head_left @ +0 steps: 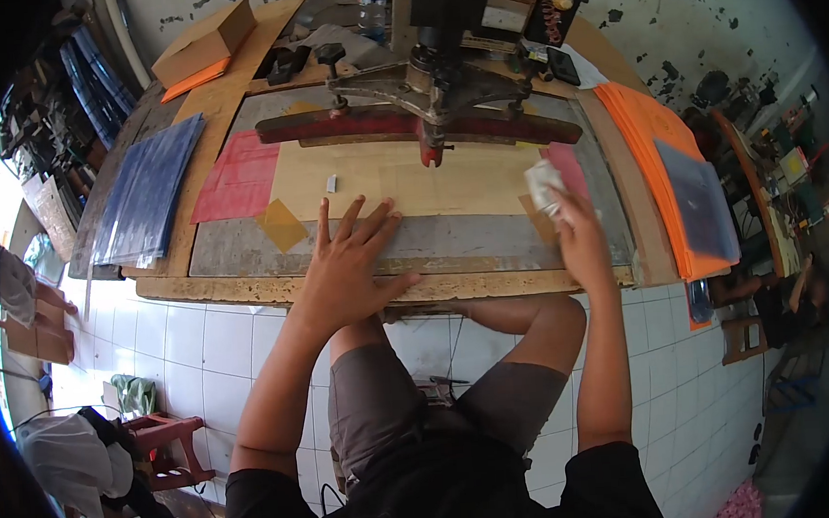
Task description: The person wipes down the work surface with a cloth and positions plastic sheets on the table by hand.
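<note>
My left hand [350,258] lies with fingers spread across the front edge of a pale yellow sheet [428,177] and the grey plate [243,253] under it. My right hand [582,237] grips a crumpled white cloth [547,186] at the sheet's right end, beside a pink piece [565,164]. A larger pink sheet [236,177] borders the yellow sheet on the left. Brown tape [281,225] sits at its lower left corner. A small white piece [332,183] rests on the yellow sheet beyond my left fingertips.
A press head with a red bar [511,128] hangs over the sheet's far edge. Blue plastic sheets [149,190] lie at left, orange sheets [650,145] at right. A cardboard box [204,46] and a bottle [373,7] stand behind. Other people sit at both sides.
</note>
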Demonstrator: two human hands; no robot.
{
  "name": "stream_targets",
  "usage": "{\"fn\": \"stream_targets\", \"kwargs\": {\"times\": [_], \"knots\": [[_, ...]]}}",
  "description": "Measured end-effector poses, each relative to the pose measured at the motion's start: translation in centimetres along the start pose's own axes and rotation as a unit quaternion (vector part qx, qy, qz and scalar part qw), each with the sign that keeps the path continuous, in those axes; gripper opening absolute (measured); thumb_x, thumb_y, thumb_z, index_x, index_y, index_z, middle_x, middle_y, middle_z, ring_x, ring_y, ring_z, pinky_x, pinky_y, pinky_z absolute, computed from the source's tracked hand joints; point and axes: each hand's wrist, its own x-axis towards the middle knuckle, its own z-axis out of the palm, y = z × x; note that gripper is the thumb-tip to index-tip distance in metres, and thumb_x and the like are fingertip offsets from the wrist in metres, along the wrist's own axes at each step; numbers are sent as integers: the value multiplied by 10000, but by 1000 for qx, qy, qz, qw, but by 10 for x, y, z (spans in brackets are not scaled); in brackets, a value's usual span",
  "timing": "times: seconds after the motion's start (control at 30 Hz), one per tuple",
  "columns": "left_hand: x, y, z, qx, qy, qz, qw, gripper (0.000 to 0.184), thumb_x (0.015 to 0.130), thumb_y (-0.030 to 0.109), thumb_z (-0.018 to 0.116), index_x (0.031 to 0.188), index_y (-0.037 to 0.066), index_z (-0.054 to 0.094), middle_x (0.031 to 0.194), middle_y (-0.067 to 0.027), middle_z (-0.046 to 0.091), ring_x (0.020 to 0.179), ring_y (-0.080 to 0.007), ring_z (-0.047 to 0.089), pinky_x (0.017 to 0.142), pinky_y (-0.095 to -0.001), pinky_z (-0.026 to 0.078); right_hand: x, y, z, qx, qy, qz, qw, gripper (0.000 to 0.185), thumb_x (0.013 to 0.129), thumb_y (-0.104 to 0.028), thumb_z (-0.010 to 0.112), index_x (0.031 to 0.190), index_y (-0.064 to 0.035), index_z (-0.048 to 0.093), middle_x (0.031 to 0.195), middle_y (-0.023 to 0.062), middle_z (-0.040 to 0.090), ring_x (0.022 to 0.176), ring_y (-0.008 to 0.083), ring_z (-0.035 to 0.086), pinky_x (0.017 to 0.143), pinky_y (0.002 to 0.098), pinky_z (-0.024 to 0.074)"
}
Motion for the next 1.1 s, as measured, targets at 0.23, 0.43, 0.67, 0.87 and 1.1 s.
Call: {"fn": "stream_targets", "kwargs": {"times": [0.23, 0.43, 0.67, 0.87, 1.1], "knots": [[0, 4, -1, 2, -14, -5, 1000, 877, 943, 629, 749, 1592, 66, 571, 1726, -90, 469, 1655, -357, 304, 1372, -633, 16, -32, -71, 39, 37, -101, -241, 964, 512, 1023, 24, 564, 1518, -86, 640, 1606, 216, 557, 1464, 413, 542, 1253, 484, 437], [-1, 2, 1, 18, -23, -8, 1000, 908, 944, 655, 726, 1629, 89, 535, 1749, -76, 440, 1673, -348, 265, 1372, -630, -2, 50, 7, 27, -35, 3, -34, 999, 451, 1014, 20, 567, 1449, -40, 668, 1593, 211, 569, 1463, 439, 538, 1216, 502, 473], [-3, 4, 5, 15, -26, -17, 999, 943, 941, 669, 715, 1646, 77, 508, 1762, -90, 415, 1681, -356, 238, 1369, -637, -19, -51, -94, 63, 44, -48, -187, 980, 457, 1010, -2, 585, 1450, -81, 684, 1617, 180, 553, 1480, 430, 529, 1250, 498, 441], [-2, 5, -1, 31, -35, -4, 999, 974, 928, 679, 723, 1647, 61, 499, 1763, -98, 409, 1684, -358, 225, 1366, -642, -26, -58, -36, 12, -5, -3, -60, 998, 548, 937, 78, 656, 1443, -128, 701, 1573, 169, 598, 1453, 410, 558, 1224, 507, 471], [6, 2, -2, 71, -34, 17, 997, 942, 960, 690, 648, 1647, 62, 500, 1753, -104, 425, 1685, -352, 225, 1372, -627, -18, -68, -88, 45, 8, -21, -168, 986, 532, 970, 52, 645, 1472, -121, 675, 1561, 176, 593, 1458, 399, 551, 1218, 523, 463]]}}
